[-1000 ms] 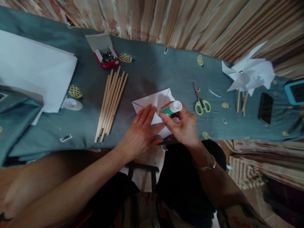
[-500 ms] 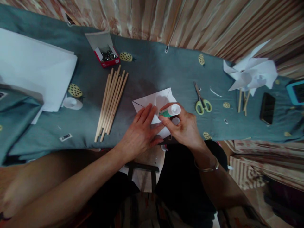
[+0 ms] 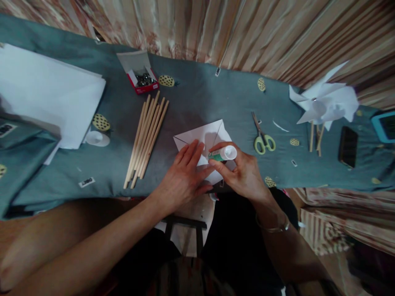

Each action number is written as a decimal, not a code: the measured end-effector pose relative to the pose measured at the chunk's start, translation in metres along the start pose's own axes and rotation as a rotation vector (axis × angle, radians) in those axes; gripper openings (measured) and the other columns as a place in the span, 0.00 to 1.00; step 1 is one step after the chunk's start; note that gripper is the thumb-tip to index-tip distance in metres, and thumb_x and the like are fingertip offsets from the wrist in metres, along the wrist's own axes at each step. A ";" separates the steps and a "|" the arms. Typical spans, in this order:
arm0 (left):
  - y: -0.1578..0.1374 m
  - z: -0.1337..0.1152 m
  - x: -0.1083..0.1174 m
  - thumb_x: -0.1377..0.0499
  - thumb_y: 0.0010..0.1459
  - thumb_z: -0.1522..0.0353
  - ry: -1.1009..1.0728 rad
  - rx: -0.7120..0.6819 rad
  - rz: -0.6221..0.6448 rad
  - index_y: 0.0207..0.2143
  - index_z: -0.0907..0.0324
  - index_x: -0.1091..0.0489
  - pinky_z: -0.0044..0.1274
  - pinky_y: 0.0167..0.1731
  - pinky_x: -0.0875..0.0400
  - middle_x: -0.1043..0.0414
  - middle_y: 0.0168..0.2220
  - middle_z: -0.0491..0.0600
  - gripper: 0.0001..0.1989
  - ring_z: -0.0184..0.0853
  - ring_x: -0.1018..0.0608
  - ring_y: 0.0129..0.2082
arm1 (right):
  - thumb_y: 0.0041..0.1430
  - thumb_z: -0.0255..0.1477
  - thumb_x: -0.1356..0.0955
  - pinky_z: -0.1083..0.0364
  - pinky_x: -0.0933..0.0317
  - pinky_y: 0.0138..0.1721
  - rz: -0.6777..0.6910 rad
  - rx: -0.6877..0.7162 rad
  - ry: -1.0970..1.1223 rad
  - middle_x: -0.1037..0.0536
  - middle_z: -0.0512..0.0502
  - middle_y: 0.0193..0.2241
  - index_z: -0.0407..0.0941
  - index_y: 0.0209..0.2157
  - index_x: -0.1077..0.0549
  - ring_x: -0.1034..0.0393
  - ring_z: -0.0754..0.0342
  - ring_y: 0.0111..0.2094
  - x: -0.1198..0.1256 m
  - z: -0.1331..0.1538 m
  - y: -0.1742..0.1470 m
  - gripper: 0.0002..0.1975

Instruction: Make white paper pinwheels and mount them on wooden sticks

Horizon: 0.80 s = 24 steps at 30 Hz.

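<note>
A square of white paper [image 3: 202,132] with cut lines running in from its corners lies at the table's front edge. Spread over its left part, my left hand [image 3: 188,172] presses flat with the fingers apart. My right hand [image 3: 242,168] grips a glue stick [image 3: 222,153], white with a green label, tilted over the middle of the paper. The tip of the stick is hidden by the fingers. Green-handled scissors [image 3: 263,139] rest to the right of the paper. On its left lie several wooden sticks [image 3: 146,139] in a bundle.
An open red box of metal pins [image 3: 144,80] stands behind the sticks. White paper sheets [image 3: 52,90] and a white cap-like cylinder [image 3: 97,138] lie at left. At right are paper pinwheels [image 3: 324,98], a dark phone [image 3: 348,146] and a blue-framed device [image 3: 384,126].
The glue stick and my right hand have shifted slightly rightward over the paper. My left hand stays on the sheet. The whole view has moved a little, so things sit lower.
</note>
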<state>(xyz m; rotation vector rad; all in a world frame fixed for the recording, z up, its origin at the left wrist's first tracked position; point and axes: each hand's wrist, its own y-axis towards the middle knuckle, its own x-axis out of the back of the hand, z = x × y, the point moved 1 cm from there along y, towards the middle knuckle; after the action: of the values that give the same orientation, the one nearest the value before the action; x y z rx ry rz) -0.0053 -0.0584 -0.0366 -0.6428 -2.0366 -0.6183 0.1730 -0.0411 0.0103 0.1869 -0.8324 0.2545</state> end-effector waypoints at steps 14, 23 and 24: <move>0.001 -0.002 0.003 0.37 0.59 0.60 -0.021 0.020 0.017 0.60 0.56 0.36 0.51 0.63 0.45 0.50 0.69 0.63 0.28 0.57 0.47 0.69 | 0.63 0.33 0.32 0.52 0.30 0.39 0.018 0.002 0.005 0.20 0.47 0.41 0.48 0.45 0.29 0.23 0.51 0.37 0.003 -0.006 -0.005 0.09; -0.001 0.000 -0.002 0.37 0.59 0.58 -0.002 0.006 -0.010 0.61 0.55 0.37 0.52 0.62 0.44 0.52 0.69 0.65 0.30 0.60 0.48 0.69 | 0.62 0.33 0.31 0.52 0.29 0.39 0.004 -0.017 0.015 0.20 0.48 0.41 0.48 0.45 0.28 0.24 0.52 0.37 0.003 -0.010 -0.005 0.10; -0.001 0.000 -0.002 0.37 0.58 0.58 -0.003 0.004 -0.016 0.62 0.55 0.37 0.52 0.62 0.44 0.52 0.70 0.64 0.30 0.59 0.48 0.69 | 0.62 0.33 0.31 0.52 0.29 0.39 0.002 -0.020 0.016 0.20 0.48 0.41 0.48 0.45 0.28 0.24 0.52 0.36 0.003 -0.011 -0.005 0.10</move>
<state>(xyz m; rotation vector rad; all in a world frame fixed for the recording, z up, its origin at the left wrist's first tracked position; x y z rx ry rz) -0.0053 -0.0594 -0.0390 -0.6261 -2.0475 -0.6233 0.1843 -0.0429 0.0054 0.1650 -0.8192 0.2486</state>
